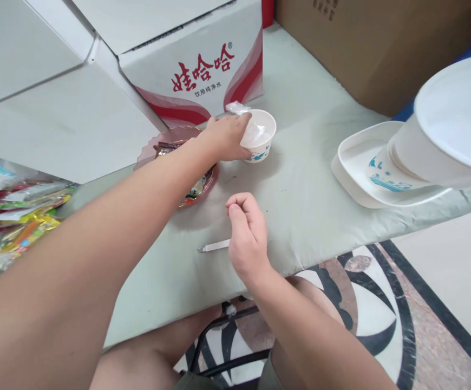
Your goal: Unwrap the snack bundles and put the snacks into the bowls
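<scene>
A white paper bowl with a blue leaf print stands on the table, crumpled clear plastic inside it and more at its far rim. My left hand is at the bowl's left side, thumb against the near wall and index finger by the rim, curved around it. Closer to me, my right hand is closed, thumb pressed on curled fingers; whatever it may hold is hidden. A slim white utility knife lies on the cloth, its right end behind my right hand. Partly under my left forearm sits a pink clear dish with wrapped snacks.
White cartons with red print stand behind the dish. A brown cardboard box is at the back right. On the right, a white tray holds stacked white containers. Colourful snack packets lie at the left. The table's near edge borders patterned floor.
</scene>
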The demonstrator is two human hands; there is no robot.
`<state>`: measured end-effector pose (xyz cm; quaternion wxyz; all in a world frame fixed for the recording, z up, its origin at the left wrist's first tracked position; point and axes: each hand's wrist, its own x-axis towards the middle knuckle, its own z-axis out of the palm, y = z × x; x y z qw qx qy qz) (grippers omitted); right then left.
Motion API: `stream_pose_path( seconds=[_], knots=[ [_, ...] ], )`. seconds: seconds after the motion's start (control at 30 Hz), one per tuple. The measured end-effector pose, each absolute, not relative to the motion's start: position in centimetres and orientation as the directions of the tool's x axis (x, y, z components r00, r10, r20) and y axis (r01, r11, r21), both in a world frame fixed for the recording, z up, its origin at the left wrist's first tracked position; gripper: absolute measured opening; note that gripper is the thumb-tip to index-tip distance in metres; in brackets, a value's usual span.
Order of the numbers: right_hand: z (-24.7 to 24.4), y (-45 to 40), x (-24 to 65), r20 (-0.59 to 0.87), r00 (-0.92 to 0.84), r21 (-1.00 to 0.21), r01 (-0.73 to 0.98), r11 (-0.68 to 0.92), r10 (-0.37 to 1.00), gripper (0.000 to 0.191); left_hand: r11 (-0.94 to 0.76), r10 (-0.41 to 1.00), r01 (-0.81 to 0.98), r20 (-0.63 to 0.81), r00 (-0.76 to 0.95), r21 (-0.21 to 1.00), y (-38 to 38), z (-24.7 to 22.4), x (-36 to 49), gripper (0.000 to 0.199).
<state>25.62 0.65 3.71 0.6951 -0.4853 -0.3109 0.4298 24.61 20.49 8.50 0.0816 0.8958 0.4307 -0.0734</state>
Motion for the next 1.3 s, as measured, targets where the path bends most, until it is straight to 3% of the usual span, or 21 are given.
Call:
stream_pose_path(
  seconds=[0.17, 0.3, 0.5, 0.73, 0.87, 1.03, 1.17, 1.3],
  knots=[
    [3.8, 1.1, 25.6, -0.004, 0.425, -0.939, -0.312, 0.142, 0.905, 0.013, -0.609, 0.771, 0.792, -0.207, 0.602, 0.038, 20.6, 8.6, 25.2, 0.072],
    [3.8, 1.2, 25.5, -0.012, 0.398, -0.935, -0.330, 0.130, 0.917, 0.012, -0.597, 0.799, 0.802, -0.086, 0.595, 0.000, 21.0, 8.4, 25.3, 0.066],
    [3.8, 0.9, 25.8, 0.003, 0.385, -0.936, -0.323, 0.137, 0.923, 0.012, -0.699, 0.715, 0.707, -0.083, 0.695, -0.105, 21.3, 8.7, 25.8, 0.072],
    [3.9, 1.0, 25.9, -0.004, 0.392, -0.942, -0.311, 0.128, 0.920, 0.014, -0.686, 0.723, 0.725, -0.168, 0.671, -0.055, 20.6, 8.6, 27.0, 0.067],
    [3.5, 2.3, 27.3, -0.174, 0.490, -0.903, -0.426, 0.060, 0.854, 0.015, -0.674, 0.728, 0.738, -0.171, 0.664, -0.004, 20.8, 8.5, 27.3, 0.072],
    [3.0, 4.1, 29.8, -0.321, 0.565, -0.858, -0.513, 0.018, 0.760, 0.032, -0.738, 0.655, 0.675, -0.248, 0.714, -0.006, 20.5, 8.7, 28.1, 0.069],
    [2.8, 4.8, 31.4, -0.314, 0.572, -0.873, -0.488, 0.007, 0.758, 0.049, -0.799, 0.590, 0.601, -0.165, 0.790, 0.017, 19.6, 8.5, 28.9, 0.062],
    [2.8, 5.2, 32.9, -0.334, 0.579, -0.858, -0.514, 0.014, 0.744, 0.060, -0.758, 0.608, 0.635, -0.195, 0.770, 0.147, 19.2, 8.2, 29.2, 0.059]
  ],
)
